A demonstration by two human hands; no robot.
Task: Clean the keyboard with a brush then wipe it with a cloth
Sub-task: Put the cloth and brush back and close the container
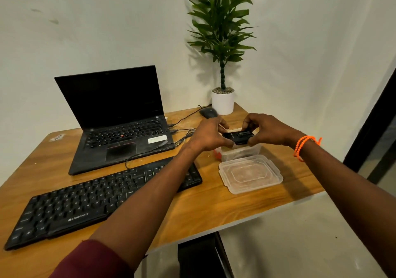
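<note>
A black keyboard lies along the near left of the wooden table, partly crossed by my left forearm. Both hands are raised over an open clear plastic box at the right of the table. My left hand grips the left end of a small black case. My right hand pinches its right end, fingers curled over the top. I cannot tell what the case contains. No brush or cloth shows.
The box's clear lid lies on the table in front of the box. An open black laptop stands behind the keyboard, with cables beside it. A black mouse and a potted plant sit at the far corner.
</note>
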